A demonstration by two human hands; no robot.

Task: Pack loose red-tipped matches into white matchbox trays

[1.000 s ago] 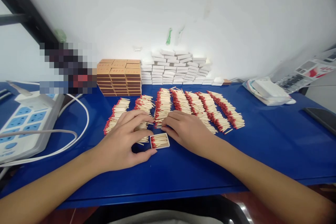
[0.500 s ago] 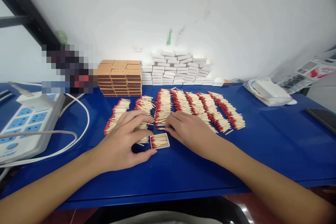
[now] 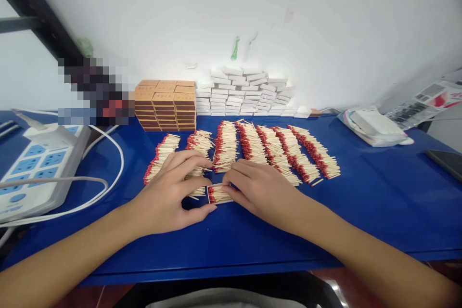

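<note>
A small white matchbox tray (image 3: 221, 202) holding red-tipped matches (image 3: 217, 193) lies on the blue table. My left hand (image 3: 175, 190) steadies the tray's left end, its thumb at the near corner and a forefinger at the far one. Over the tray's right part reaches my right hand (image 3: 258, 183), its thumb and fingertips pinched together at the matches; what lies between them is mostly hidden. Beyond both hands, loose matches are spread in several slanting rows (image 3: 226, 142), red heads to the left. The left hand partly covers the two leftmost rows.
Brown matchboxes (image 3: 164, 106) are stacked by the wall, beside a pile of white trays (image 3: 240, 94). A power strip (image 3: 46, 166) with looping white cables occupies the left side. A white packet (image 3: 375, 127) and a dark phone-like object (image 3: 445, 163) lie on the right.
My right hand has moved slightly down and left from the edge of the match row onto the tray, now covering its right end. My left hand stays in place.
</note>
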